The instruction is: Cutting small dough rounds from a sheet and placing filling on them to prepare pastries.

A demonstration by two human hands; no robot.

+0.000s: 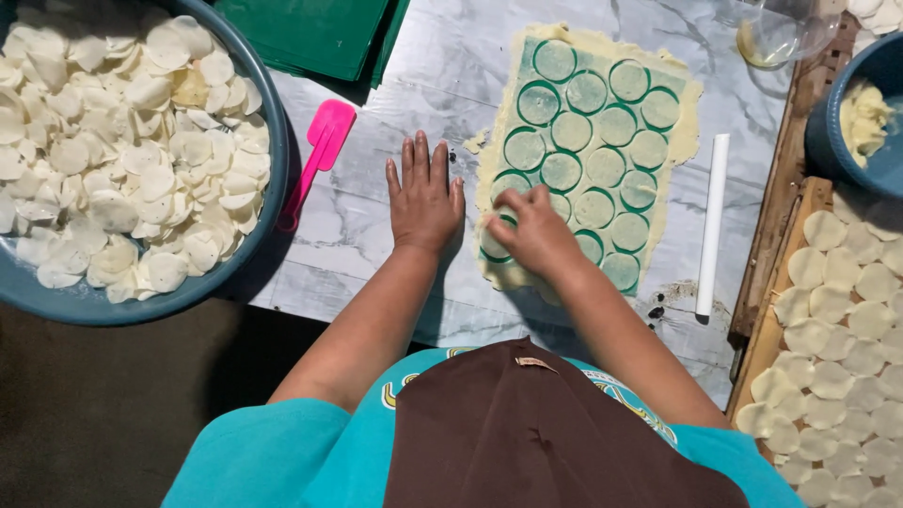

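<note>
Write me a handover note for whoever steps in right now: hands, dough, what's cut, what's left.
Left hand: flat on the table, fingers spread, beside the dough sheet; holds nothing.
Right hand: on the sheet's near left corner, fingers pinched at a cut round; grip unclear.
Done: the sheet is cut into rounds all over. Big bowl at left is full of loose rounds; more lie on the board at right.
Left: nearly all cut rounds still sit in the sheet, trim around them. Roller and pink spatula lie idle.

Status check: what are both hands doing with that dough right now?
Left hand flat on marble table, fingers spread, beside dough sheet. Right hand pinching at a cut round on the sheet's near edge. White rolling stick alongside, clear of both hands.
</note>
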